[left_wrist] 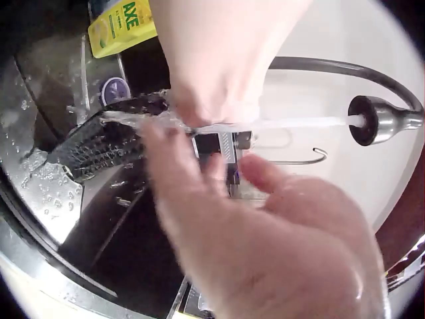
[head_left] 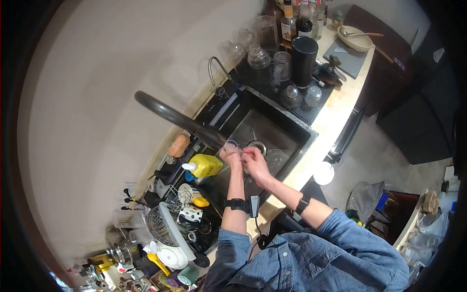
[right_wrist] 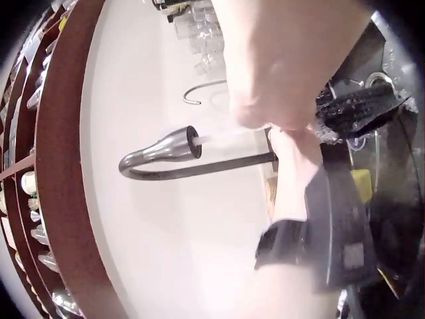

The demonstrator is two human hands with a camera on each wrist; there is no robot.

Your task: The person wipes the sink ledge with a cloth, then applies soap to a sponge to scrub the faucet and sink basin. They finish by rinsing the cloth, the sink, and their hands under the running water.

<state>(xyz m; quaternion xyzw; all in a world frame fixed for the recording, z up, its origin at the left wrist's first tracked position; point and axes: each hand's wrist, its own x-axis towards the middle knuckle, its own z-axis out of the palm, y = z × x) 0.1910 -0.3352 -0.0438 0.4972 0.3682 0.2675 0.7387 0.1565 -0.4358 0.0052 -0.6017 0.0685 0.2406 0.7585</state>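
Note:
Water runs from the dark faucet onto my two hands over the black sink. The left hand is beneath the faucet; in the left wrist view the stream meets this hand, whose fingers are mostly hidden. My right hand is close against it, with loosely bent fingers and thumb apart in the left wrist view. A wet, dark textured piece shows beyond the hands; whether either hand touches it is unclear.
Left of the sink stand a yellow soap bottle and a rack of dishes. Behind and right are glass jars, a black cylinder and a cutting board with a bowl.

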